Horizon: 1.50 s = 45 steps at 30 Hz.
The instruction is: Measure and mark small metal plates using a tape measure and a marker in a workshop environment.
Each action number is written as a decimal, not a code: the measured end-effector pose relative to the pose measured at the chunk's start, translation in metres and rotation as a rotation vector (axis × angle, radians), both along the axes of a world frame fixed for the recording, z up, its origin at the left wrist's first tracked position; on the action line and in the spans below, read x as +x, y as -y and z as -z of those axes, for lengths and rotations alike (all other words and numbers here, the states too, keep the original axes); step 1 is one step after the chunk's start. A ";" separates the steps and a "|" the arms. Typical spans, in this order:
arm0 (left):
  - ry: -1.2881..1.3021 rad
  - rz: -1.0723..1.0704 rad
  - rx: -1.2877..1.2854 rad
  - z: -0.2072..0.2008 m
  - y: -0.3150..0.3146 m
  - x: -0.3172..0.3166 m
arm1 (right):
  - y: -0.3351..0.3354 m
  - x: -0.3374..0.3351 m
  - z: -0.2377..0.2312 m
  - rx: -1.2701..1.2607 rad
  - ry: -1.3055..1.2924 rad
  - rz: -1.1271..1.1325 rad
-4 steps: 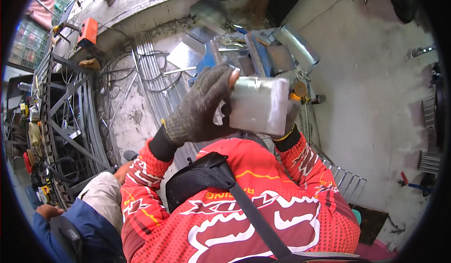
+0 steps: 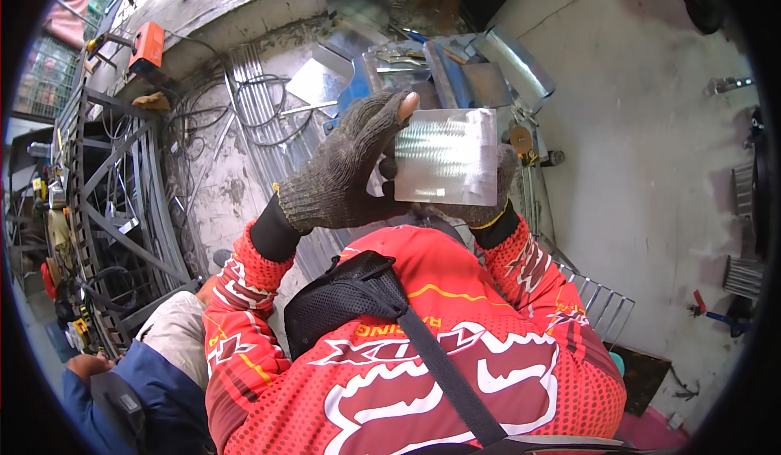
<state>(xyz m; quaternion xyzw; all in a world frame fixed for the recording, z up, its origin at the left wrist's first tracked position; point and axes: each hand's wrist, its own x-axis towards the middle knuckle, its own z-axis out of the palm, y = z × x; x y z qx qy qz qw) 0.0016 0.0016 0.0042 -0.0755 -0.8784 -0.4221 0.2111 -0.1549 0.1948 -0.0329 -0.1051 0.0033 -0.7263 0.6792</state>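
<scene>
A shiny, roughly square piece of sheet metal (image 2: 446, 162) is raised in front of my chest, its broad flat face toward me. My left hand (image 2: 342, 166), in a dark knitted glove with a bare thumb tip, grips its left edge. From behind the right side, my right hand (image 2: 506, 178), gloved alike, holds it too; most of those fingers are hidden by the metal. Just beyond the piece stands a blue bench vise (image 2: 448, 81), partly covered by my left hand.
A bent sheet-metal channel (image 2: 514, 69) lies right of the vise, with flat offcuts (image 2: 320, 82) on its left. Long metal strips and cables cover the floor at left, beside a steel rack (image 2: 122, 154). A seated person (image 2: 154, 374) is close on my left. An orange machine (image 2: 147, 47) stands far left.
The sheet-metal piece has shifted slightly up and tilted, so its face now shows bright rippled reflections. Both hands keep their hold.
</scene>
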 end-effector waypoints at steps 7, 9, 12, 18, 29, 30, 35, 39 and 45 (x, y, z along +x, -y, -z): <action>0.022 0.035 0.099 -0.001 -0.001 -0.006 | 0.001 -0.002 0.004 0.124 -0.081 0.038; 0.046 0.034 0.130 0.001 -0.001 -0.003 | 0.000 -0.002 0.005 0.105 -0.102 0.066; 0.087 0.042 0.149 0.004 -0.002 -0.006 | -0.003 -0.004 0.006 0.266 -0.100 0.090; 0.149 -0.041 0.017 -0.007 -0.007 -0.013 | 0.000 0.004 0.010 0.211 0.006 0.116; -0.009 -0.006 0.018 0.009 -0.025 -0.029 | -0.004 0.005 0.017 0.177 -0.030 0.027; 0.002 -0.002 0.023 0.010 -0.026 -0.029 | -0.006 0.004 0.019 0.177 -0.056 0.033; -0.091 0.057 0.073 0.021 -0.029 -0.031 | -0.015 0.002 0.029 0.176 -0.021 0.062; -0.105 0.022 0.174 0.021 -0.033 -0.027 | -0.021 0.003 0.029 0.326 -0.277 0.124; -0.180 -0.029 0.018 0.024 -0.043 -0.027 | -0.032 0.000 0.045 0.235 -0.100 0.017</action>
